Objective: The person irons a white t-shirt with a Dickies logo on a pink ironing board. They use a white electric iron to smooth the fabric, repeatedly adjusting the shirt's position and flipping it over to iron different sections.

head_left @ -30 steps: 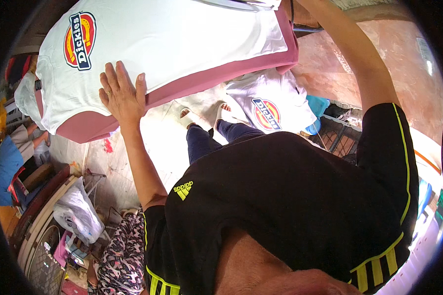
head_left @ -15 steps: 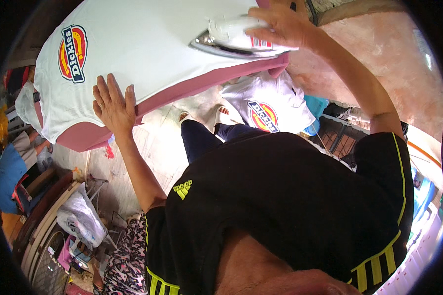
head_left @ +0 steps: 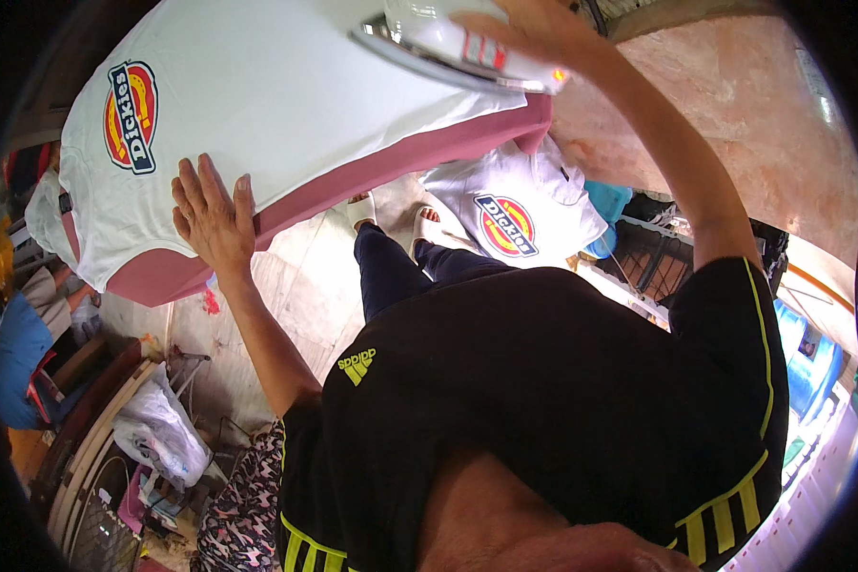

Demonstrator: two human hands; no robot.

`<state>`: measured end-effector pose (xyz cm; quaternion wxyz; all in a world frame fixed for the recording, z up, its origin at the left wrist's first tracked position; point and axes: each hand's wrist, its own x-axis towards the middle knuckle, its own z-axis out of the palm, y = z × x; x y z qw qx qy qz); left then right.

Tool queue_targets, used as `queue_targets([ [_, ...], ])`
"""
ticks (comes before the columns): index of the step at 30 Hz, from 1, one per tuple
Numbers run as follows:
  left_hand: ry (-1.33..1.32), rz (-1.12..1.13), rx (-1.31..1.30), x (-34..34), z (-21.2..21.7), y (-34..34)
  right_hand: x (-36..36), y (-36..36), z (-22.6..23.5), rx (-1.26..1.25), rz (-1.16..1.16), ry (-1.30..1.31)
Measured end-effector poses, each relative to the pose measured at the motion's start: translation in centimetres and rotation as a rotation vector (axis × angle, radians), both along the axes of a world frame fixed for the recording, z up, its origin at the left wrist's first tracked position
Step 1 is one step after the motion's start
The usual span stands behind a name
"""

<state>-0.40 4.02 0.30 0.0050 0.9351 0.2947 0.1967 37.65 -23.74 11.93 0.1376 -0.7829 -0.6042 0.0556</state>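
A white T-shirt (head_left: 267, 86) with a colourful printed logo lies spread over a dusty-pink ironing board (head_left: 381, 170). My left hand (head_left: 213, 217) rests on the shirt near the board's close edge, palm down, fingers stretched out and thumb apart. At the far right end, my right hand (head_left: 534, 30) is closed around the handle of a white clothes iron (head_left: 429, 40), slightly blurred. The iron's nose points left, and a small orange light glows at its rear. The upper frame edge cuts off part of the iron and the hand.
Below the board's right end hangs or lies another white printed shirt (head_left: 534, 191); its support is hidden. A blue container (head_left: 608, 202) sits beside it. To the lower left are a white plastic bag (head_left: 162, 429) and a mesh-fronted fan (head_left: 105, 510). Part of a person in blue (head_left: 19, 357) shows at far left.
The iron and my right hand have shifted up and slightly left along the shirt. My left hand stays flat on the cloth, appearing a little lower and further left as the view moved slightly.
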Motion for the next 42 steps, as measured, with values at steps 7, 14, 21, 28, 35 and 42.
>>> queue_targets([
  [7, -0.016, 0.008, 0.003, 0.4, 0.1, -0.2, -5.5, -5.0, 1.2, -0.030, 0.108, 0.334],
  [14, 0.000, 0.000, 0.016, 0.5, 0.2, -0.2, -3.6, 3.8, 3.2, -0.114, 0.007, 0.193],
  [21, 0.043, 0.075, 0.006, -0.9, 0.2, 0.1, -9.7, 3.0, 2.9, -0.232, 0.130, 0.269],
  [28, 0.019, 0.133, 0.077, -2.8, -0.1, 1.8, -8.3, 0.7, 1.4, -0.055, 0.028, 0.368],
  [35, -0.012, 0.166, 0.011, -2.3, 0.2, 1.5, -12.2, 11.9, 2.5, -0.060, 0.178, 0.285],
  [42, -0.006, 0.181, -0.045, -2.5, 0.6, 1.2, -6.5, 25.1, 3.0, 0.040, 0.180, 0.065],
])
